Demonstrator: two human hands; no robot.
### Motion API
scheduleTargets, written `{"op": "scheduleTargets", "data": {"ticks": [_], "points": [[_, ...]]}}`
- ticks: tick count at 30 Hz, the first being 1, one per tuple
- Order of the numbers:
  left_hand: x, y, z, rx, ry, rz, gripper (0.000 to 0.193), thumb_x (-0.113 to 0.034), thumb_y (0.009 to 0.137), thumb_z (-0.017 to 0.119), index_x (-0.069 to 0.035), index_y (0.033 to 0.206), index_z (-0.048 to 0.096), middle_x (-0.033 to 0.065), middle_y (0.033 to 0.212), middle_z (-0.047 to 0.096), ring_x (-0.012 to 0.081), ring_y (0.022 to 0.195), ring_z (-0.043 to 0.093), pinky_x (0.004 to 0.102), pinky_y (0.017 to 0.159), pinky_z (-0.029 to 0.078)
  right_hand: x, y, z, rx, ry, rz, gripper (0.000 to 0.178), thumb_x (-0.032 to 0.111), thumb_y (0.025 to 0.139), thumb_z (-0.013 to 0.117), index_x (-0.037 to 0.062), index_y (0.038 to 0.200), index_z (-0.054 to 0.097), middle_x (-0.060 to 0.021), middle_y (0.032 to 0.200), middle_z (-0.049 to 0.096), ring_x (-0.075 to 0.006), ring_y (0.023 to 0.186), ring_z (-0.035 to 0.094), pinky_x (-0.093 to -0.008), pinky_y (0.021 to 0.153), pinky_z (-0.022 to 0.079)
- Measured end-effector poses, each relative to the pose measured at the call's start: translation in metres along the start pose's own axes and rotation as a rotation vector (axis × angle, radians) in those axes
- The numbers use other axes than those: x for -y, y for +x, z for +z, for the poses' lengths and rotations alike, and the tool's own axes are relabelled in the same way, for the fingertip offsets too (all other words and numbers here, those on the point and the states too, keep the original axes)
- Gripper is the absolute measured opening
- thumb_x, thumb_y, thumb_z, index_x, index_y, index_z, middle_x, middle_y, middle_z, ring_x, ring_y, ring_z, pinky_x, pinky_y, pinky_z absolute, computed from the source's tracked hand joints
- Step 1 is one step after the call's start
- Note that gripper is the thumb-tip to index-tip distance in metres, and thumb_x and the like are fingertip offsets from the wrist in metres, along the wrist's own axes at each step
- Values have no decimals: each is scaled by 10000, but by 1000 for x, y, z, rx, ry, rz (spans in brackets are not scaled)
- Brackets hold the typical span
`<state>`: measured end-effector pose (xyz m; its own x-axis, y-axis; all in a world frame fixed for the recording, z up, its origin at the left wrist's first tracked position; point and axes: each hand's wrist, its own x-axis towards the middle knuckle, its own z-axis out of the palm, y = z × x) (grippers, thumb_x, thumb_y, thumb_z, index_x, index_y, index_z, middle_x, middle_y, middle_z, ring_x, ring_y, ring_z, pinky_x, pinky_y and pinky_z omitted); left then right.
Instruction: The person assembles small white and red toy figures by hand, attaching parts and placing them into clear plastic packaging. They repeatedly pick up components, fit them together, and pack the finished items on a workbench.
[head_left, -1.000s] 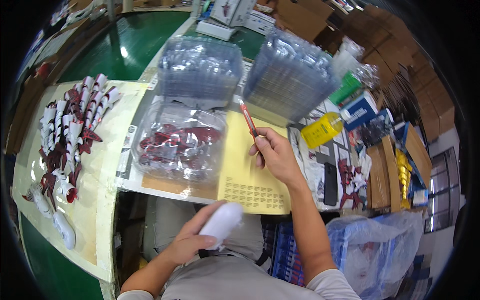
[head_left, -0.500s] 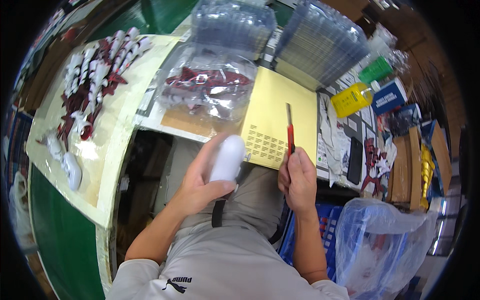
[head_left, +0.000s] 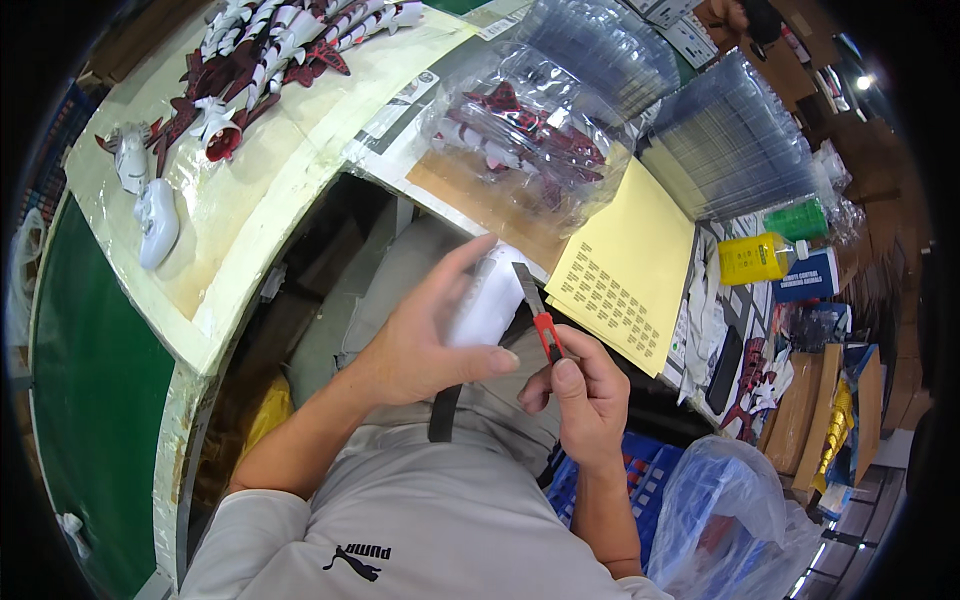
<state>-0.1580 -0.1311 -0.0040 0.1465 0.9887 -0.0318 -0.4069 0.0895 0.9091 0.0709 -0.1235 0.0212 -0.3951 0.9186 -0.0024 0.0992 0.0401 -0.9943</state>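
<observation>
My left hand (head_left: 415,345) is curled around a smooth, white, rounded plastic piece (head_left: 488,300), held over my lap and slightly blurred. In my right hand (head_left: 590,400) is a red utility knife (head_left: 546,332), gripped by its handle with the blade out. The blade points up and left, close against the right side of the white piece. Whether its edge touches the plastic I cannot tell.
Red-and-white toy figures (head_left: 270,70) and a white handheld part (head_left: 158,225) lie on the left table. Ahead are a clear bag of toys (head_left: 530,140), yellow printed sheets (head_left: 630,270) and stacked clear trays (head_left: 745,130). A yellow bottle (head_left: 755,260) stands right.
The knife has come left and tilted from near upright, bringing its blade beside the white piece. My view has turned left, so the tabletop things appear further right.
</observation>
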Motion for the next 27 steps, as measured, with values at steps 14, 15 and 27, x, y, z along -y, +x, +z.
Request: {"op": "scheduleTargets", "data": {"ticks": [14,15,27], "points": [[-6,0,-2,-67,191,-15,1052,-292,836,930,32,1636,330,185,1418,601,210,1273,585,356,1082,483,25,24,26,-96,-642,-268,286,9,966,720,27,1251,721,-194,1032,771,-324,850,774,-342,747,593],[-4,0,-1,-72,201,-6,1044,-296,838,929,36,1632,338,187,1418,603,211,1270,587,358,1082,484,25,26,27,-91,-656,-323,289,5,958,725,31,1246,722,-187,1007,767,-330,818,766,-344,721,590],[8,-1,1,-84,193,17,1078,-403,846,927,78,1613,342,209,1423,615,234,1321,586,367,1109,476,23,38,31,-85,-762,-493,162,-1,889,763,1,1049,736,-152,873,724,-321,684,711,-364,608,556]]}}
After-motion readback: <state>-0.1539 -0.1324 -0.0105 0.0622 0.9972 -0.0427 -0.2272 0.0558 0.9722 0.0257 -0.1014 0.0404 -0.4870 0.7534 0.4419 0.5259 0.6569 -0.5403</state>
